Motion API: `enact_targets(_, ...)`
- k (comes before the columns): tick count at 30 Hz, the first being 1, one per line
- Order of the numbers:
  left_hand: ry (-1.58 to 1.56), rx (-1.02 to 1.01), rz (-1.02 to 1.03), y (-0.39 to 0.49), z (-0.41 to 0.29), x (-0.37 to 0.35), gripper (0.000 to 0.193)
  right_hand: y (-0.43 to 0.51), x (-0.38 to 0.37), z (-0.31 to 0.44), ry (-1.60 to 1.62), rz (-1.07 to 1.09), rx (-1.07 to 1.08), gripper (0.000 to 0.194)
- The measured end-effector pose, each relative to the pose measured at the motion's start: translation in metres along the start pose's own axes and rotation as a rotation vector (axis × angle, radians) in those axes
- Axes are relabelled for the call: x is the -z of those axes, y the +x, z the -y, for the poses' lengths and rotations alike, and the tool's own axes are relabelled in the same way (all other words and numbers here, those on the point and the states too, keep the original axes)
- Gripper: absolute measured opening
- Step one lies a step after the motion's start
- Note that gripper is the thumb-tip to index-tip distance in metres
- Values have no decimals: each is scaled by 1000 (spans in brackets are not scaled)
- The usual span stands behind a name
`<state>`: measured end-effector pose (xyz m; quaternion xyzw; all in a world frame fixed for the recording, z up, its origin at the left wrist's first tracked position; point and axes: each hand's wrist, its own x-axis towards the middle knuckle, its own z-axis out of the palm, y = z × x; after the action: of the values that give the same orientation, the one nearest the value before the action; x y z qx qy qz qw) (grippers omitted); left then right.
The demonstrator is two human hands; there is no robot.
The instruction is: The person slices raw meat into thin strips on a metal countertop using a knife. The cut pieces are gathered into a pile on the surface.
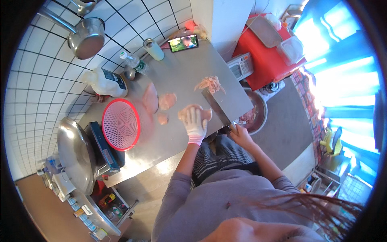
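Observation:
My left hand (195,124), in a white glove with a pink cuff, lies over a raw chicken breast (206,114) on the grey metal worktop (181,72). Its fingers point away from me across the meat. My bare right hand (240,135) grips the handle of a broad-bladed kitchen knife (218,109), whose blade lies right of the breast. Beyond the knife's tip is a small heap of sliced chicken (211,83). Left of my gloved hand are a long chicken piece (150,98), a rounder one (167,101) and a small one (162,118).
A pink plastic colander (121,124) stands at the left, near a large metal lid (75,154). Along the tiled wall are a white jug (105,82), a plastic bottle (134,62), a pale tumbler (154,50) and a phone (183,43). A metal bowl (263,116) with meat sits below the worktop's right edge.

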<state>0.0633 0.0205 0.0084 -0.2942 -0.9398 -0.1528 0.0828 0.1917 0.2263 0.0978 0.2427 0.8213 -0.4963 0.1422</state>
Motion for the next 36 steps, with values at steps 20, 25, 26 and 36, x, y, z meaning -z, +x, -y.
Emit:
enact_targets(20,158,334,32,7,-9,5,96,4,38,-30,-270,84,348,29)
enact_targets(25,154,368,90,9,-11,10,98,-4,34,-22,-270,51,294,32)
enact_targets(26,154,362,73,9,-11,10,98,-5,34,-19,-255,43,281,33)
enact_targets(36,126,328,-31,2,0,-6,70,0,36,-6,-158,10,198,41)
